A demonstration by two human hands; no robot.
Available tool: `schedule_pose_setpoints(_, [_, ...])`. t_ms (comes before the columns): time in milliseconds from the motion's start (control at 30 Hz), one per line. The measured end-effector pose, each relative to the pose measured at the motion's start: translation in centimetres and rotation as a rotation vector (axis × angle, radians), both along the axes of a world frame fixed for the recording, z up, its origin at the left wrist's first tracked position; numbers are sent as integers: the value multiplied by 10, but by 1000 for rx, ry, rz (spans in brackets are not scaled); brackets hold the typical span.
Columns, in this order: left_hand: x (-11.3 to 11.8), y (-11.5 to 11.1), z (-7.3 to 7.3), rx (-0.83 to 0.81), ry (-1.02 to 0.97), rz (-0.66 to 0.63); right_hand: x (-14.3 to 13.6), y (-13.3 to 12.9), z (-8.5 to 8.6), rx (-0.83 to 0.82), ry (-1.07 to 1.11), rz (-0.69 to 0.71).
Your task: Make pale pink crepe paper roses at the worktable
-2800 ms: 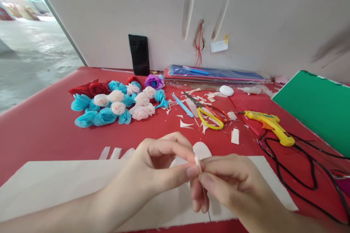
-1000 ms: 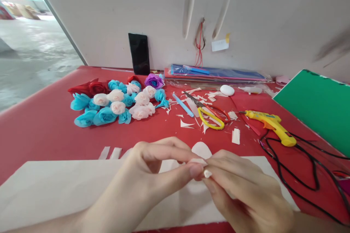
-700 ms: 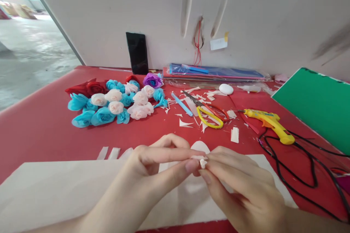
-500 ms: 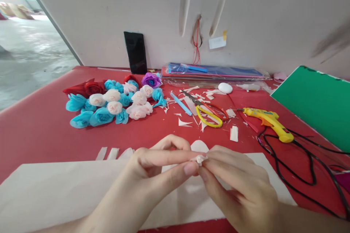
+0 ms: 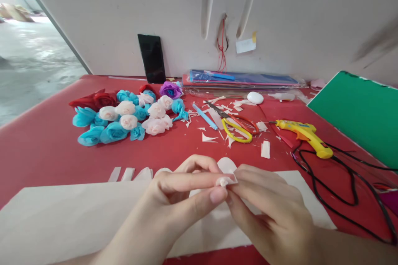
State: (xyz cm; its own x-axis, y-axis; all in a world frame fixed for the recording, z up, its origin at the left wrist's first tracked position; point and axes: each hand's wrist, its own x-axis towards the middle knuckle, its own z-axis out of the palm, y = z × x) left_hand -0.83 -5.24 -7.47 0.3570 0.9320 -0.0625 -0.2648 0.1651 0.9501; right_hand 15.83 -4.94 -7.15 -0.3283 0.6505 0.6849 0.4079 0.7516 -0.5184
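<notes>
A small, pale pink scrap of rolled paper (image 5: pixel 223 181) sits between two bare hands, raised above a sheet of cream paper in the lower middle of the view. The left hand (image 5: pixel 178 201) pinches it between thumb and index finger, the other fingers curled behind. The right hand (image 5: pixel 272 207) meets it fingertip to fingertip, its thumb and fingers closed around the scrap's right side; the fingers hide much of it, so its exact shape is hard to make out. Just behind the hands, a rounded pale petal (image 5: pixel 226 164) lies at the far edge of the cream sheet (image 5: pixel 74 219), with short paper strips (image 5: pixel 127 174) to the left. Farther back on the red tabletop (image 5: pixel 46 145), scissors (image 5: pixel 230 117) with one yellow and one red handle lie among pale offcuts (image 5: pixel 209 138), beside a light blue pen (image 5: pixel 205 116). To their left is a cluster of fabric-like flowers (image 5: pixel 115 132) in blue, pale pink, red and purple. To their right rests a yellow glue gun (image 5: pixel 306 134), near a green board (image 5: pixel 357 118). A dark phone (image 5: pixel 152 59) leans against the pale wall (image 5: pixel 108 16).
</notes>
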Motion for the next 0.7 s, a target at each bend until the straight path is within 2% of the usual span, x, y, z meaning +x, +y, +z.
schedule_pose_setpoints(267, [0, -4, 2, -27, -9, 65, -4, -1, 1, -98, 42, -54])
schedule_pose_setpoints(367, [1, -5, 5, 36, 14, 92, -4, -2, 1, -185, 116, -34])
schedule_pose_setpoints(500, [1, -2, 6, 53, 91, 55, -5, -5, 1, -266, 209, -1])
schedule_pose_setpoints(700, [1, -4, 1, 33, 51, 123, -5, -6, 0, -290, 239, 22])
